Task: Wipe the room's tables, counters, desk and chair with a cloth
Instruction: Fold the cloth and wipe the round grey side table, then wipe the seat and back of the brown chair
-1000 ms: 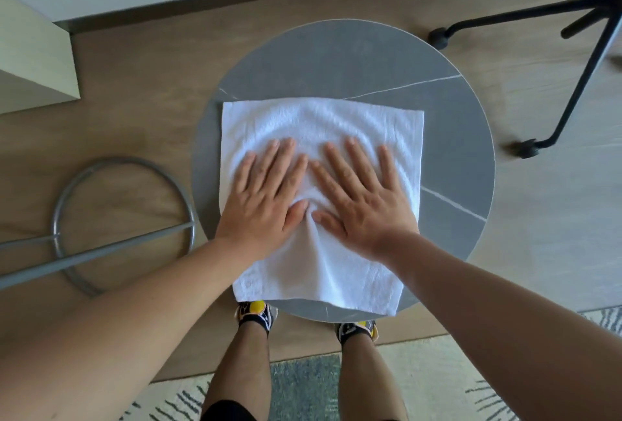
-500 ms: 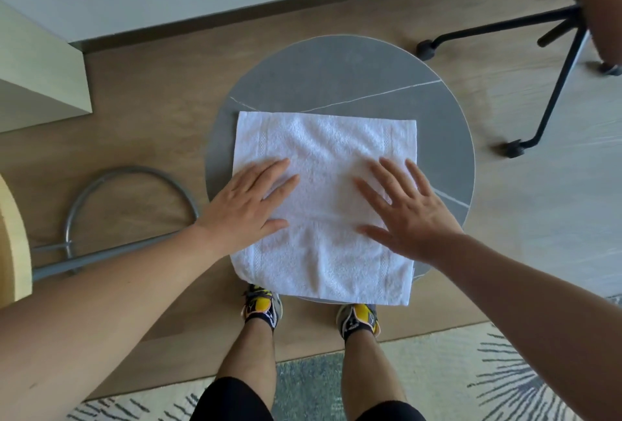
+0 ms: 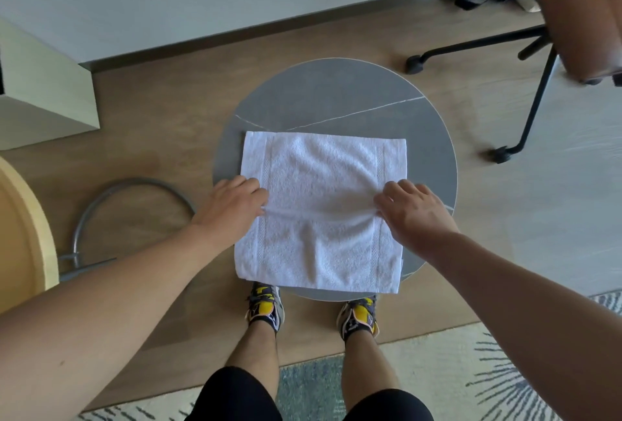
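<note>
White cloth is spread flat on the round grey table, covering its near half, with the near edge of the cloth hanging slightly over the rim. The cloth is gripped at mid-height on both sides: the left hand is set on its left border with fingers curled into the fabric, and the right hand is set on its right border, fingers likewise bent and pinching the towelling. A tight crease is drawn across the cloth between the two hands. Thin pale lines are seen running over the bare far part of the tabletop. Two feet in yellow-and-black shoes are planted on the wooden floor under the near rim. A black-legged chair is placed at the far right, and a patterned rug is laid nearest the viewer.
</note>
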